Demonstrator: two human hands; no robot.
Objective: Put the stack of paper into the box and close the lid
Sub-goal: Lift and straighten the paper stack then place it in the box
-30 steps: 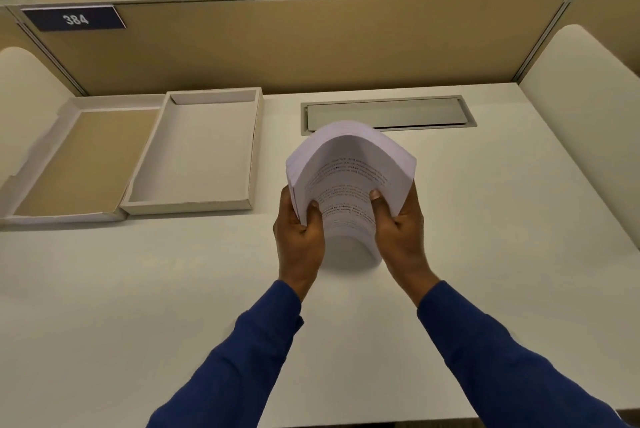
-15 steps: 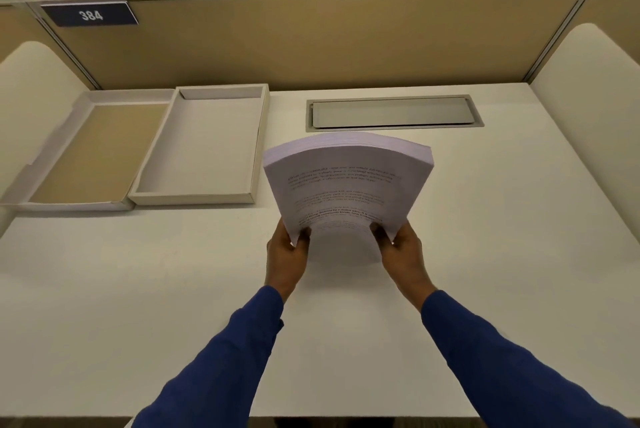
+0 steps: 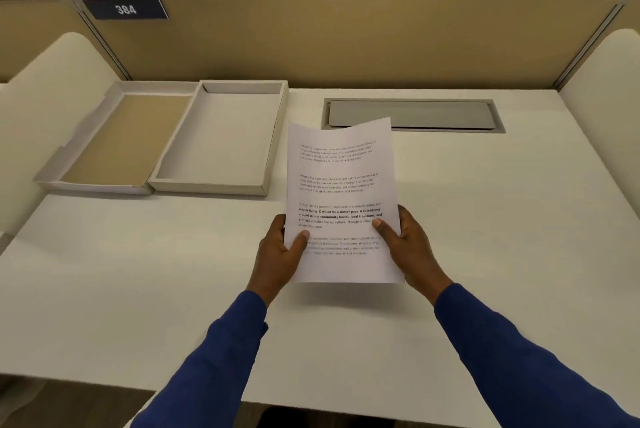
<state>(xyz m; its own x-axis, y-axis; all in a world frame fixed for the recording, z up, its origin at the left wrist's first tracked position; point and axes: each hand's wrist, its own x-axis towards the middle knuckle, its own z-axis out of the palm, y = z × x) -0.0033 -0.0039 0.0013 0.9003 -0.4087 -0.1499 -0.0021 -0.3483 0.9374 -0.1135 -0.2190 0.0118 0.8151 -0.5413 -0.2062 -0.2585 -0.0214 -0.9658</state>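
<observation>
A white stack of paper (image 3: 341, 182) with printed text is held flat-faced above the middle of the desk. My left hand (image 3: 278, 254) grips its lower left edge, thumb on top. My right hand (image 3: 407, 247) grips its lower right edge the same way. The open, empty box (image 3: 268, 164) lies on the desk just left of the stack. Its lid (image 3: 114, 143), brown inside, lies open beside the box at the far left.
A grey cable hatch (image 3: 412, 114) is set into the white desk (image 3: 502, 220) behind the paper. Beige partition panels (image 3: 381, 43) close the back, with a sign reading 384 (image 3: 125, 8). Rounded white dividers (image 3: 52, 109) flank both sides.
The stack was bent over and bowed; it has straightened and now shows its printed face. My thumbs moved onto the page's lower edges. The head camera shifted slightly closer.
</observation>
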